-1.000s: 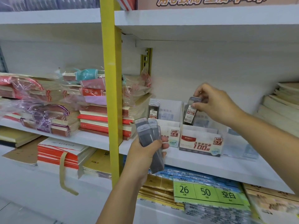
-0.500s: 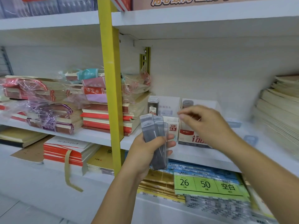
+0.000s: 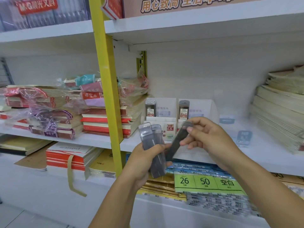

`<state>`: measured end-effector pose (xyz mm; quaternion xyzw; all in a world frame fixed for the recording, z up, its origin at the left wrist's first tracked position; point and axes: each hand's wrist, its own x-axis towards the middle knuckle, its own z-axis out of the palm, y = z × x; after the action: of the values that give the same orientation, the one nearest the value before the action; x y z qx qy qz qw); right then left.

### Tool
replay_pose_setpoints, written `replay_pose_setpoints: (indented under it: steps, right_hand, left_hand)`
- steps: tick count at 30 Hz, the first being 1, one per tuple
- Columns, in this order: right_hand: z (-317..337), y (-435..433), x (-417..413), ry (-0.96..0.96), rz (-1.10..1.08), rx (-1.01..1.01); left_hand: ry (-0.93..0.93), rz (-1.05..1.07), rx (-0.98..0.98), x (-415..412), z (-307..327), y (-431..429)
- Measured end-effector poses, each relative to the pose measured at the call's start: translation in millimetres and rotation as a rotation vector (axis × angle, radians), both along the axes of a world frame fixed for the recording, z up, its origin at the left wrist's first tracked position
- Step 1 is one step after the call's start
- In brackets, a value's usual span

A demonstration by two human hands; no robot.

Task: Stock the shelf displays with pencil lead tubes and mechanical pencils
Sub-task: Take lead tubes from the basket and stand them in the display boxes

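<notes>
My left hand (image 3: 141, 163) grips a bundle of grey lead tubes (image 3: 153, 145) upright in front of the shelf edge. Between thumb and fingers, my right hand (image 3: 209, 139) pinches one grey tube (image 3: 178, 142), tilted, its lower end beside the bundle. Behind them two white display boxes stand on the shelf: the HB 0.5 box (image 3: 166, 129) holds a few tubes (image 3: 150, 107) at its back, and the box to its right (image 3: 197, 107) holds one 0.7 tube (image 3: 183, 110).
Stacks of exercise books (image 3: 105, 120) lie left of the boxes past a yellow upright post (image 3: 107, 79). Cream notebooks (image 3: 279, 116) pile up at the right. Two small blue-labelled packs (image 3: 244, 138) lie on the white shelf (image 3: 256, 155). Green price labels (image 3: 205, 181) sit below.
My right hand left a tube in the right display box, came back to the bundle and now pinches a fresh tube drawn from it. The left hand stayed about where it was.
</notes>
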<state>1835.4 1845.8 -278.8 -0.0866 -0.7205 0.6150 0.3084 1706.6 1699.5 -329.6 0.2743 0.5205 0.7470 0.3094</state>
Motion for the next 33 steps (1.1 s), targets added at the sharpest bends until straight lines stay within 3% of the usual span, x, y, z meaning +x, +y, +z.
replay_pose_setpoints:
  steps: [6, 14, 17, 23, 29, 33]
  right_hand:
    - [-5, -2, 4, -0.080, -0.019, 0.180]
    - [-3, 1, 7, -0.018, -0.075, 0.092]
    - [0, -1, 9, 0.068, -0.131, 0.102]
    - [60, 31, 10, 0.286, -0.421, 0.313]
    - [85, 58, -33, -0.001, -0.447, 0.725]
    - [76, 65, -53, -0.133, -0.409, 0.848]
  left_hand:
    - [0.066, -0.058, -0.085, 6, 0, -3]
    - [0.107, -0.128, -0.096, 6, 0, -3]
    - [0.094, -0.118, -0.088, 3, 0, -4]
    - [0.182, -0.077, -0.040, -5, 3, 0]
    - [0.217, -0.113, -0.037, -7, 6, 6]
    - [0.184, -0.068, -0.036, -13, 3, 5]
